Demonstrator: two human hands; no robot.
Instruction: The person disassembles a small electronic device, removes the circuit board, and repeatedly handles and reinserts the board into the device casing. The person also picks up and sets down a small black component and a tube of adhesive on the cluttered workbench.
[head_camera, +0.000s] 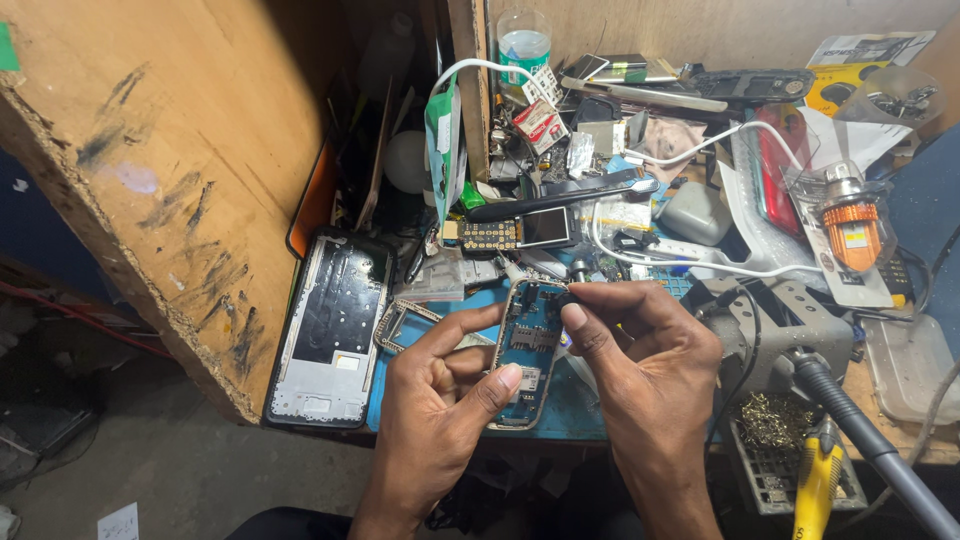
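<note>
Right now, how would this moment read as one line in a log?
left hand: holds opened phone | right hand: pinches small dark tool at phone's top | beside: phone frame, soldering iron

an opened small phone (527, 350), stripped of its back cover, is held upright and slightly tilted above the blue mat, with its blue circuit board and silver metal slots laid bare inside a pale metallic frame. its lower edge is pinched by the left hand (440, 400), whose thumb is pressed on the lower part of the board. a small dark part (568, 297) is gripped at the phone's upper right corner by the fingertips of the right hand (640, 350).
</note>
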